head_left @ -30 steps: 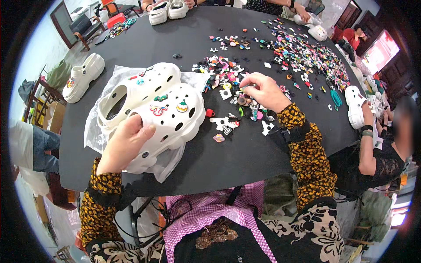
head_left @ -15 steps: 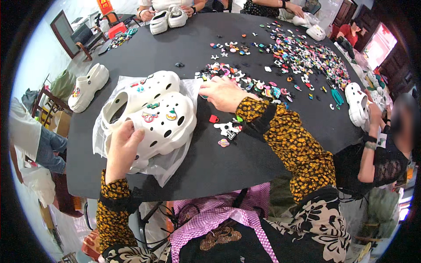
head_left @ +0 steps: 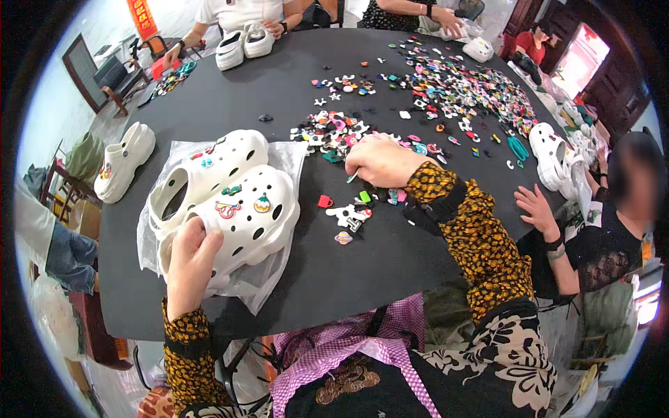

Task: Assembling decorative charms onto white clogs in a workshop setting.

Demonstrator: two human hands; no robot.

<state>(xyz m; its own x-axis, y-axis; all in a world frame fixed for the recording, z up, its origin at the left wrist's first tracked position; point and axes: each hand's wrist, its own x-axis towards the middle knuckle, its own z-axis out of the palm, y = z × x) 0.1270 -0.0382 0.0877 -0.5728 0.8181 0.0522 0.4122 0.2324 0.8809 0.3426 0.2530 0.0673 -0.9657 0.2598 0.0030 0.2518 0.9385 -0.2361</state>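
A pair of white clogs, the near clog [head_left: 268,233] and the far clog [head_left: 240,150], lies on a clear plastic bag [head_left: 261,289]. Small colourful charms sit on their tops, among them a baseball and a round ornament shape. My left hand [head_left: 191,261] grips the near clog by its side, thumb on top. At the near edge of a pile of loose charms [head_left: 324,132], my right hand [head_left: 387,161] has its fingers pinched on a small pale piece, mostly hidden. Beside it lie a red charm [head_left: 325,201], a white-and-black charm [head_left: 341,214] and a planet charm [head_left: 343,238].
Many charms [head_left: 481,90] spread over the dark table [head_left: 334,289] to the far right. A single white clog [head_left: 125,164] stands at the left, another clog [head_left: 550,157] at the right beside a co-worker's open hand [head_left: 536,209]. Across the table, a person has white clogs [head_left: 244,45].
My right hand has moved right along the charm pile, its fingers drawing together into a pinch. The right co-worker's hand has come off the clog. Across the table, a person's arm now reaches out left.
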